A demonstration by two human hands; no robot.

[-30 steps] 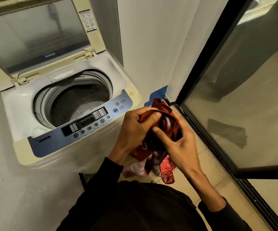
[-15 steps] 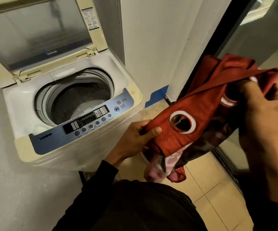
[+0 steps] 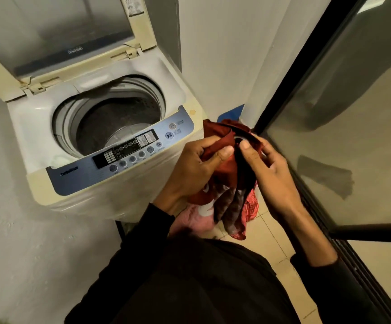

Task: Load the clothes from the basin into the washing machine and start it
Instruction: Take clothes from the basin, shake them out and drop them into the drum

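A top-loading washing machine [image 3: 185,106] stands at the left with its lid [image 3: 56,31] raised and its drum [image 3: 117,120] showing no clothes. Its blue control panel [image 3: 124,155] faces me. Just right of the panel I hold a dark red cloth [image 3: 227,164] with ring holes, bunched up, its patterned end hanging toward the floor. My left hand [image 3: 194,169] grips its left side with thumb on top. My right hand [image 3: 267,174] pinches its right side. The basin is not in view.
A white wall [image 3: 225,43] rises behind the machine. A dark-framed glass door [image 3: 330,113] runs along the right. Beige floor tiles [image 3: 271,242] lie below my hands. Pink fabric [image 3: 194,220] shows under my left wrist.
My right hand had pulled the cloth up and out to the right, spreading it wide. It has come back down beside my left hand and the cloth is bunched again.
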